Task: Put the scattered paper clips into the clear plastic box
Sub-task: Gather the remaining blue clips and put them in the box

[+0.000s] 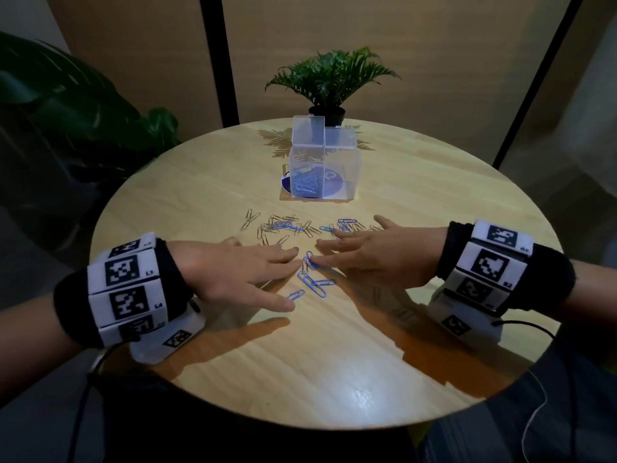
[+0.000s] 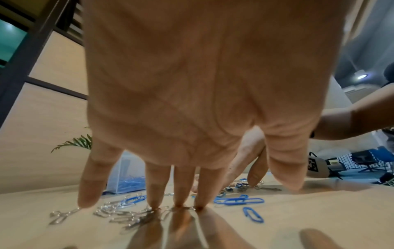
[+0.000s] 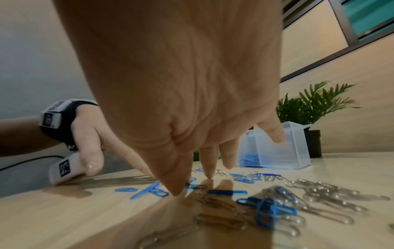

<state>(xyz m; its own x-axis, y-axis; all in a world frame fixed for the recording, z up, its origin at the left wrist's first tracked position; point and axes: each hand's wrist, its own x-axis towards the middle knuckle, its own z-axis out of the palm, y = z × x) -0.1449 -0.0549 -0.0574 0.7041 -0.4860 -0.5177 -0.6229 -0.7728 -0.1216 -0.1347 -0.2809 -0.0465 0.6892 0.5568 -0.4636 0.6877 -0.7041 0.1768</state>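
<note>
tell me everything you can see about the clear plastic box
The clear plastic box is a small see-through cube with a hinged lid standing open above its far edge. It sits upright on the round wooden table, over a dark blue round label, just in front of the potted fern. A few blue paper clips already lie inside at its left. Neither hand touches it.

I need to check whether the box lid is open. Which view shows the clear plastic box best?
The head view: the clear plastic box shows whole, lid raised, blue clips inside. The right wrist view shows it partly behind a finger; the left wrist view shows only a sliver between fingers.
</note>
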